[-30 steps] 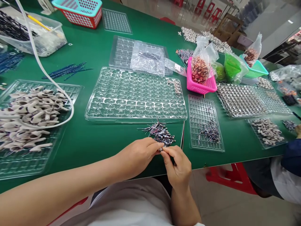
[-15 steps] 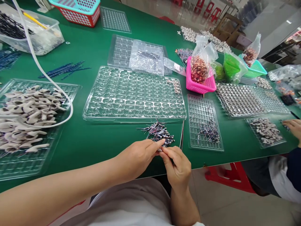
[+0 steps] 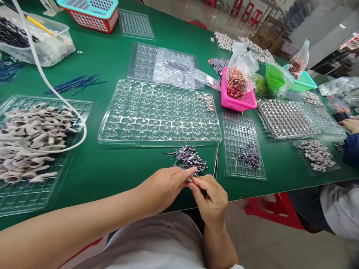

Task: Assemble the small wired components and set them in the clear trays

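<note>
My left hand (image 3: 168, 186) and my right hand (image 3: 211, 198) meet at the table's front edge, fingertips pinched together. Between them shows a small light-grey piece (image 3: 189, 180), mostly covered by the fingers. It looks like the grey hollow shells (image 3: 42, 127) heaped on a clear tray at the left, though too little shows to be sure. Just beyond my fingertips lies a pile of small wired components (image 3: 190, 158) with thin dark leads. Behind that pile stands a large clear moulded tray (image 3: 157, 112), with several small pale pieces (image 3: 209, 102) in its far right corner.
Right of the pile, a clear tray (image 3: 228, 149) holds more wired parts. A pink basket (image 3: 238, 102) with a bag of copper-coloured rings stands behind it. A white cable (image 3: 67, 101) loops over the shells. At far right, a co-worker's hand (image 3: 350, 125) reaches over the table.
My hands stay almost in place, still pinched on the light-grey piece. At the far right the co-worker's hand and dark sleeve have moved farther forward over the table.
</note>
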Tool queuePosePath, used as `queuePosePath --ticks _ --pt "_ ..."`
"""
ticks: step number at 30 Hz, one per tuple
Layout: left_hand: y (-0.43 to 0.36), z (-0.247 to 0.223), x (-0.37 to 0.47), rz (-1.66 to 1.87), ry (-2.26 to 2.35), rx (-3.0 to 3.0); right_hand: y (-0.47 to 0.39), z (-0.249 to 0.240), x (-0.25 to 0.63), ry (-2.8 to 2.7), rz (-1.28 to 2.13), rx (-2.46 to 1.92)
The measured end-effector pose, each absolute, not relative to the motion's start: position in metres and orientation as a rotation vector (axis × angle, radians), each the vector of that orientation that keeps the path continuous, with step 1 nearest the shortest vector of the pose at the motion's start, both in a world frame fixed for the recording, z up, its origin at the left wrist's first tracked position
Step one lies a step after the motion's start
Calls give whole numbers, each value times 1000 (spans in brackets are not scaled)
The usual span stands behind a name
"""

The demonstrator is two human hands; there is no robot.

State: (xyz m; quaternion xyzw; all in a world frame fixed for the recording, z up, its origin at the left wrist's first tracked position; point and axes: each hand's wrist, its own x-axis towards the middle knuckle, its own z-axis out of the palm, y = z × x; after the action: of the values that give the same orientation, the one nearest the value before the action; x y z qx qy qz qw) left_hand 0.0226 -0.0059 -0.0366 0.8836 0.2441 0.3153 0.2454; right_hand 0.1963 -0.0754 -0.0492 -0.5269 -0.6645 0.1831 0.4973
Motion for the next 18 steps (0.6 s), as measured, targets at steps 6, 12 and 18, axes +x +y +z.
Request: queuePosePath --ticks 6,12,18 --pt "-6 -35 22 819 717 2300 -76 -46 198 -1577 546 -1272" --pt "-7 -37 22 844 677 2278 -76 -47 198 -1555 557 -1292" --pt "-6 -37 22 861 656 2273 -76 -48 198 -1540 529 -1295"
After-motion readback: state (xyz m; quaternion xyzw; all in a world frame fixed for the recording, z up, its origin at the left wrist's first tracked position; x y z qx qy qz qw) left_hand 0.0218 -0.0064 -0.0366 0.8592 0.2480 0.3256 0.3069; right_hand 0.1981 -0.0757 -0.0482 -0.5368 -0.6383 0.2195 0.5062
